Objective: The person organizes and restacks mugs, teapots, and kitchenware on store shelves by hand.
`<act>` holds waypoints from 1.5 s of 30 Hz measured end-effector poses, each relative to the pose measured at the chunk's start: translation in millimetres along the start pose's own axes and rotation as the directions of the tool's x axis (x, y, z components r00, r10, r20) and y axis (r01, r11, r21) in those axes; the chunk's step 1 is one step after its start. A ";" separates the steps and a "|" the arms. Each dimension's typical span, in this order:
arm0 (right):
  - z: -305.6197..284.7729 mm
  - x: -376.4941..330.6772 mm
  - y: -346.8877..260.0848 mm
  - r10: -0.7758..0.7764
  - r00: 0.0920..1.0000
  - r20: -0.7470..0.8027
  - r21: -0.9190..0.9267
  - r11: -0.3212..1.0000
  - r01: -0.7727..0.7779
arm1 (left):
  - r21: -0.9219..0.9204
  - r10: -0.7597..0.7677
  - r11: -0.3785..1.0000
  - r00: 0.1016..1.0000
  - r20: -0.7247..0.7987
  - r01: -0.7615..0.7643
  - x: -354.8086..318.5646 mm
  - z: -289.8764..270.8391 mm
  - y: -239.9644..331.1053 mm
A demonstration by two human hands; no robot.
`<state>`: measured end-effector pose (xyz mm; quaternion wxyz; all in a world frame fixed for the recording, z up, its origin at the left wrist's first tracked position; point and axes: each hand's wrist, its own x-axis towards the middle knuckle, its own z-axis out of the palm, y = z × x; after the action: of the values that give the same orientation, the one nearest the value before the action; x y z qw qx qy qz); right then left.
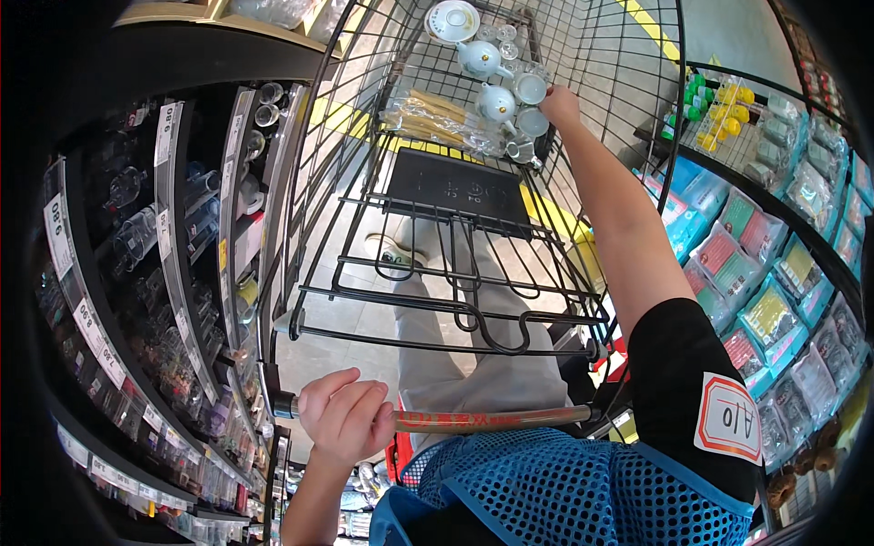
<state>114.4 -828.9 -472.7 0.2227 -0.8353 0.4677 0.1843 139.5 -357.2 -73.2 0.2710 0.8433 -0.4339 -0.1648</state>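
My left hand (344, 414) is wrapped round the handle (492, 419) of a black wire shopping cart (455, 341). Stretched far into the basket, my right hand (561, 106) has its fingers closed at the side of a glass cup (530, 88); its fingertips are partly hidden. Just below that cup is another glass cup (532, 121). To the left stand two white teapots, an upper teapot (480, 59) and a lower teapot (496, 103). A white lidded bowl (452, 20) sits at the far end, with several small glasses (507, 50) next to it.
Plastic-wrapped wooden utensils (432, 118) lie in the basket, before a black panel (455, 188). Shelves of glassware (137, 232) line the left. Packaged goods (778, 314) fill a rack on the right, with yellow and green items (726, 116) behind. My legs (482, 364) show below the cart.
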 end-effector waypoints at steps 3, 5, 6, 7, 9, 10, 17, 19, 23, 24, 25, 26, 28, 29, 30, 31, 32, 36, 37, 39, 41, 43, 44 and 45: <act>-6.3 -7.0 -6.8 0.007 1.000 0.018 -0.014 1.000 -0.007 | 0.005 -0.003 1.000 1.000 0.003 0.003 0.1 -0.1 0.3; -7.9 -9.2 -11.3 0.008 0.999 0.040 -0.034 0.999 -0.006 | 0.011 -0.008 1.000 1.000 0.004 0.008 -0.5 0.2 0.6; -7.7 -7.6 -10.6 0.009 1.000 0.015 -0.057 0.998 -0.009 | 0.009 -0.011 1.000 1.000 0.008 0.011 -0.7 0.0 0.5; -7.4 -5.5 -9.9 0.011 1.000 -0.009 -0.080 0.997 -0.011 | 0.008 -0.015 1.000 1.000 0.013 0.014 -0.7 0.1 0.2; -10.6 0.2 -10.0 -0.014 1.000 -0.001 -0.114 0.993 0.014 | 0.020 -0.022 1.000 1.000 0.003 0.022 -0.4 1.8 -0.7; -12.5 2.2 -11.1 -0.041 0.999 0.008 -0.146 0.988 0.042 | 0.034 -0.030 0.999 0.999 -0.009 0.031 -1.0 2.7 -0.8; -11.3 22.3 -0.3 -0.169 0.984 0.052 -0.197 0.964 0.176 | 0.040 -0.051 0.998 0.999 0.008 0.050 -1.6 2.1 0.4; -10.1 21.9 -2.9 -0.217 0.975 0.048 -0.254 0.941 0.222 | 0.042 -0.053 0.998 0.998 0.019 0.052 -1.8 1.4 0.1; -15.2 30.0 -4.2 -0.257 0.962 0.089 -0.327 0.905 0.272 | 0.021 -0.021 1.000 0.997 0.078 0.019 0.2 -1.5 -0.5; -16.0 31.1 -6.7 -0.255 0.960 0.116 -0.350 0.894 0.280 | 0.022 -0.021 1.000 0.997 0.078 0.019 0.1 -1.5 -0.5; -16.8 31.6 -8.7 -0.252 0.957 0.143 -0.373 0.882 0.288 | 0.022 -0.021 1.000 0.997 0.077 0.020 -0.1 -1.6 -0.3; -18.3 31.5 -9.8 -0.253 0.956 0.146 -0.373 0.881 0.290 | 0.022 -0.025 0.999 0.997 0.078 0.023 -0.1 -1.7 0.1; -23.1 25.0 -17.6 -0.220 0.960 0.174 -0.376 0.886 0.271 | 0.019 -0.027 0.999 0.996 0.084 0.025 -0.4 -2.2 0.2; -20.6 24.8 -18.6 -0.222 0.959 0.178 -0.375 0.886 0.274 | 0.021 -0.031 0.999 0.996 0.086 0.030 -1.1 -2.3 0.2; -19.5 28.8 -15.2 -0.224 0.960 0.166 -0.380 0.884 0.272 | 0.021 -0.028 0.999 0.996 0.086 0.027 -1.1 -2.2 0.0; -18.5 33.2 -11.9 -0.227 0.961 0.155 -0.385 0.882 0.270 | 0.020 -0.026 1.000 0.996 0.086 0.024 -1.1 -2.2 -0.1; -18.1 38.5 -8.8 -0.227 0.961 0.155 -0.386 0.882 0.271 | 0.019 -0.026 1.000 0.996 0.086 0.025 -0.8 -2.4 -0.1; -16.9 58.9 -1.6 -0.259 0.944 0.202 -0.415 0.851 0.322 | 0.014 -0.028 1.000 0.995 0.098 0.027 -0.8 -3.1 -0.7; -17.7 61.8 -3.2 -0.247 0.942 0.226 -0.420 0.848 0.323 | 0.016 -0.029 1.000 0.995 0.096 0.027 -1.4 -2.6 -0.8; -20.4 68.8 -3.5 -0.257 0.932 0.254 -0.395 0.853 0.342 | 0.027 -0.048 0.999 0.997 0.065 0.046 -1.7 0.1 -0.5; -19.2 73.4 -1.0 -0.265 0.923 0.278 -0.371 0.857 0.358 | 0.037 -0.062 0.997 0.998 0.031 0.061 -2.2 1.8 -0.2; -15.1 79.8 2.9 -0.290 0.926 0.240 -0.342 0.867 0.361 | 0.050 -0.059 0.997 0.998 0.029 0.058 -2.5 2.2 -0.6; -16.0 82.8 6.9 -0.288 0.928 0.238 -0.346 0.868 0.358 | 0.047 -0.056 0.997 0.998 0.028 0.055 -1.7 2.7 -0.7; -16.8 79.6 3.5 -0.315 0.911 0.267 -0.372 0.838 0.399 | 0.050 -0.058 0.997 0.998 0.028 0.056 -1.6 2.7 -0.6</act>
<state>152.4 -895.4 -500.5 0.1140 -0.9137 0.2284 0.3161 137.7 -356.4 -75.6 0.2392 0.8592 -0.4174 -0.1741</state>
